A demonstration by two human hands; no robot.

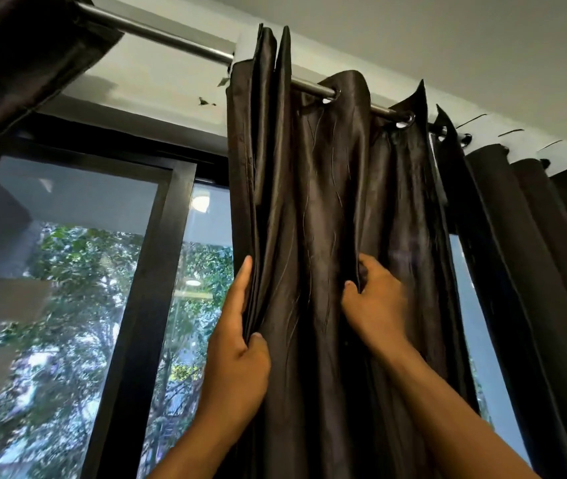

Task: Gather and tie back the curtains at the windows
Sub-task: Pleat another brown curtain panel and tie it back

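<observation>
A dark brown satin curtain (327,209) hangs by metal eyelets from a steel rod (157,38), its folds bunched together in the middle of the view. The left hand (240,344) holds the curtain's left edge: the fingers (244,281) lie straight and together up along the outer side of the edge, and the thumb presses the front of the fabric just below them, so the edge folds are pinched between thumb and fingers. The right hand (375,299) grips a fold further right, its fingers curled into the cloth and partly hidden behind it, the thumb tip showing on the near side. The stretch of curtain between the two sets of fingers hangs in loose vertical pleats. Left of the left fingers is a black-framed window (151,271) with trees behind the glass. Right of the right fingers hangs a darker curtain (530,236), and another dark panel (16,63) hangs at the top left
</observation>
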